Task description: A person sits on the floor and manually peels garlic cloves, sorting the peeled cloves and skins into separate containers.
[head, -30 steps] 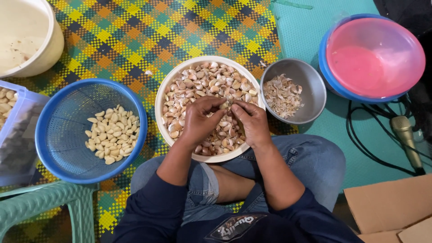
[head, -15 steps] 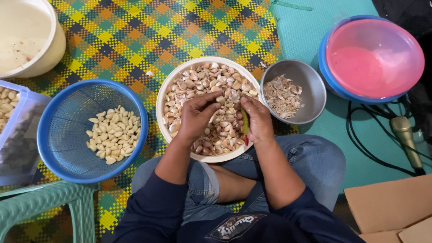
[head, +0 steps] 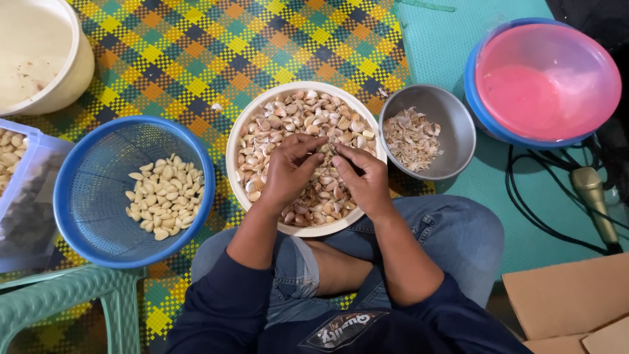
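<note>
since half a second ago the right hand (head: 362, 178) has drawn in toward the left hand (head: 288, 172), and the green-handled tool seen in it then is out of sight now. both hands meet fingertip to fingertip over the middle of the white bowl (head: 242, 131), pinching one unpeeled garlic clove (head: 325, 148) between them; the fingers are curled closed on it.

the white bowl, heaped with cloves in their skins, sits against the person's knees, its rim just beside the steel bowl (head: 452, 141) of papery skins on the right and near the blue colander (head: 98, 216) of peeled cloves on the left. a strip of woven mat (head: 196, 52) lies open beyond the three.

further out: one pink bowl (head: 547, 78) nested in a blue one, one cream tub (head: 59, 72), one clear box (head: 19, 196), one green stool (head: 72, 295), one cardboard box (head: 570, 295).
</note>
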